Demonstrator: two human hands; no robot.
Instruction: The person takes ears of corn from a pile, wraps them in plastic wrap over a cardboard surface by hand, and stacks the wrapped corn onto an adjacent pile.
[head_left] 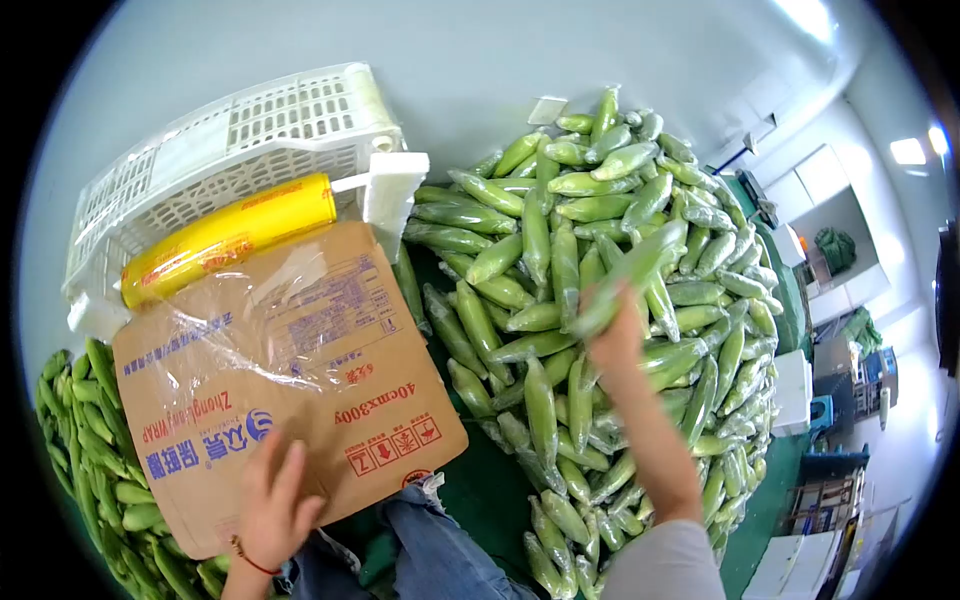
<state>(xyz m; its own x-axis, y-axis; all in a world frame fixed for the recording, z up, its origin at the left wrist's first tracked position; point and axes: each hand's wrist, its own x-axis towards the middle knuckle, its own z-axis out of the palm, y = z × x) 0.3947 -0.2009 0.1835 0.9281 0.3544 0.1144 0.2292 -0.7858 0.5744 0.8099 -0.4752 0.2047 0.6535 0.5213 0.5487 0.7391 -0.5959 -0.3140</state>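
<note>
Gripping a corn ear in the right hand, fingers closed around its near end. Tilted, far end toward the upper right; too blurred to confirm film on it. Held over the pile of wrapped corn, off the right edge of the cardboard box; can't tell if touching the ears below. Holding nothing visible in the left hand: half open, fingers apart, over the box's near edge; can't tell if touching the cardboard. Wearing a reddish cord on the left wrist. Lying along the box's far edge: a yellow roll, just in front of a white crate. Spread across the box top, between far edge and middle: clear film. Heaped beyond the box's left edge: loose green corn. Showing between box and wrapped pile: dark green surface.
</note>
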